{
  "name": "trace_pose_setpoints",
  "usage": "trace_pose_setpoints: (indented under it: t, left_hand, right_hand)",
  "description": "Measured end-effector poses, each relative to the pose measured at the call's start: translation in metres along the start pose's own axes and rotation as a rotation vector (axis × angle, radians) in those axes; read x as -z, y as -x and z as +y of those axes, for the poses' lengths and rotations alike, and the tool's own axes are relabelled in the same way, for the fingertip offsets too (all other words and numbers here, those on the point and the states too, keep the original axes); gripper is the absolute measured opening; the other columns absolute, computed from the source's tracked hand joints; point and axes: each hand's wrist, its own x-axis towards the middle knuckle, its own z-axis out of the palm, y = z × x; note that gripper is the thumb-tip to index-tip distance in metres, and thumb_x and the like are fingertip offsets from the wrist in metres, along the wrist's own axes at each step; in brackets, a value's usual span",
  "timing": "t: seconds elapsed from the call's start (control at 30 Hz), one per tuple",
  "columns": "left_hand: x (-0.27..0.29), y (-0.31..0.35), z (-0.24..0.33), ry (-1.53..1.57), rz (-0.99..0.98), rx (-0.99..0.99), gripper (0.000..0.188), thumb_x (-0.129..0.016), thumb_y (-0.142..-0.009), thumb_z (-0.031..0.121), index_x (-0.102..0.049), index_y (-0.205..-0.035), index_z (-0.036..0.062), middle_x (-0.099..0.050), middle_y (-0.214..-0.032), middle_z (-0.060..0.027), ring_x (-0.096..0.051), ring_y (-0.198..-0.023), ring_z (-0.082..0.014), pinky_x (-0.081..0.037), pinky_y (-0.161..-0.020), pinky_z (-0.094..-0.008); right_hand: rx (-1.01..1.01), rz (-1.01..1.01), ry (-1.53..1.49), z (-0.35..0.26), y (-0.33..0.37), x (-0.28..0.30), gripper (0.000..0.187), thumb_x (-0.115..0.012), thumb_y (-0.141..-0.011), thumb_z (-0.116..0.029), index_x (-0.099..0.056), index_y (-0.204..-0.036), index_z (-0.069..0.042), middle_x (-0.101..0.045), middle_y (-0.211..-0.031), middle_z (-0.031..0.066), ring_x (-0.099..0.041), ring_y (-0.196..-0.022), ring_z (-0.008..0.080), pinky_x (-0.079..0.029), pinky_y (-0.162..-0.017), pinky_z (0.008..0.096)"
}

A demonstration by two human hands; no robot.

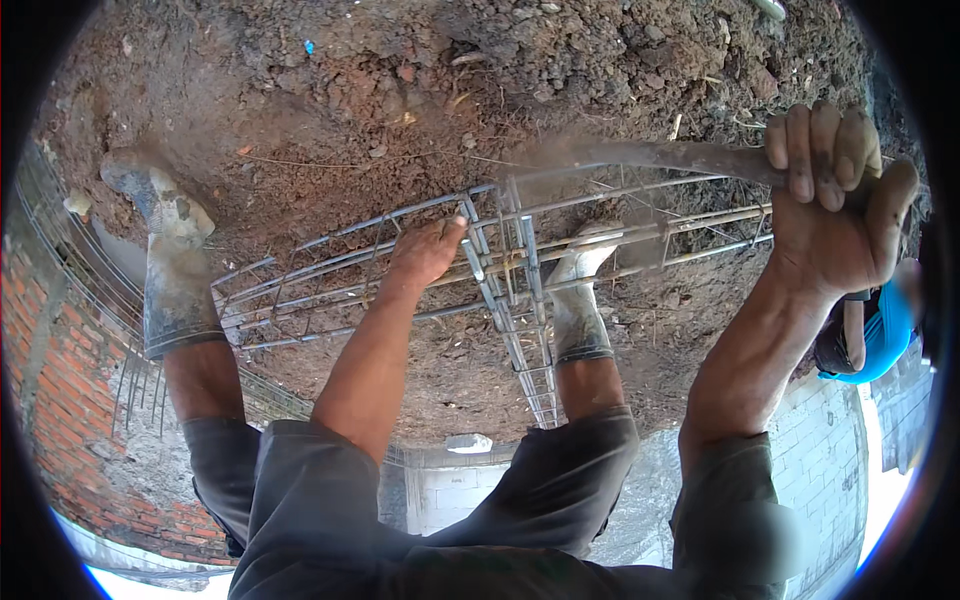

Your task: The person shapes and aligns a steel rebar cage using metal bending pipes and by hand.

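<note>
A cage of steel reinforcing bars lies across the soil, with another bar cage meeting it near the middle. My left hand is closed on the cage beside that junction, its thumb near the cut bar ends. On the right, raised above the cage, my right hand has its fingers wrapped round the end of a long, dark tool handle. The handle reaches left over the bars. Its far end is blurred, so the tool's kind cannot be made out.
My muddy boots straddle the cage junction. Rough, clumpy soil rises beyond the bars. A brick wall stands left, a pale block wall right. Another person in blue is at the right edge.
</note>
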Motion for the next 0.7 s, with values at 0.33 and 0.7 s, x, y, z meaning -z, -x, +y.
trace_pose_setpoints:
  t: [0.33, 0.7]
  left_hand:
    - [-0.011, 0.023, 0.000, -0.075, 0.138, -0.033, 0.085, -0.018, -0.102, 0.068, -0.057, -0.137, 0.0016, -0.057, -0.138, -0.0253, -0.052, -0.129, -0.0412, -0.036, -0.114, -0.0479]
    - [-0.016, 0.045, 0.001, -0.019, 0.225, -0.100, 0.073, -0.027, -0.104, 0.063, -0.062, -0.103, -0.0004, -0.064, -0.102, -0.0260, -0.059, -0.107, -0.0439, -0.044, -0.097, -0.0529]
  right_hand:
    - [-0.146, -0.109, -0.102, 0.023, -0.016, 0.050, 0.051, -0.058, -0.097, -0.053, -0.051, -0.094, -0.002, -0.044, -0.073, -0.0014, -0.042, -0.062, 0.0100, -0.037, -0.059, 0.0249]
    - [0.122, -0.205, -0.849, 0.117, -0.056, 0.008, 0.057, -0.042, -0.104, -0.058, -0.060, -0.084, -0.007, -0.036, -0.053, -0.0048, -0.038, -0.040, 0.0085, -0.036, -0.039, 0.0269]
